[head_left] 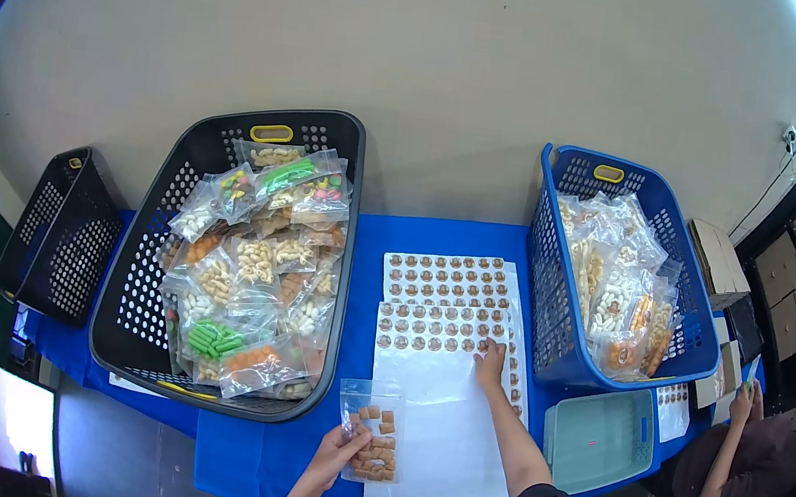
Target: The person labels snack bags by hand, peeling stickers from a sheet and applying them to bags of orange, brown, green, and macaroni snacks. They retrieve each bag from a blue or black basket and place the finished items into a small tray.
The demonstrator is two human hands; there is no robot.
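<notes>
**Desk:** What do the worker's hands show?

**Photographer:** The left hand [334, 453] grips a clear snack bag [372, 431] by its lower left edge, over the front of the blue table [236, 448]. The right hand [490, 364], fingers loosely extended, presses on a sticker sheet [447, 331] at the table's middle; whether it has pinched a sticker cannot be told.

**Desk:** And around them?

**Photographer:** A black basket [139, 265] of filled bags stands to the left, a blue basket [556, 269] to the right, with a pale green tray [599, 441] in front of it. Another person's hand [743, 398] shows at far right.
</notes>
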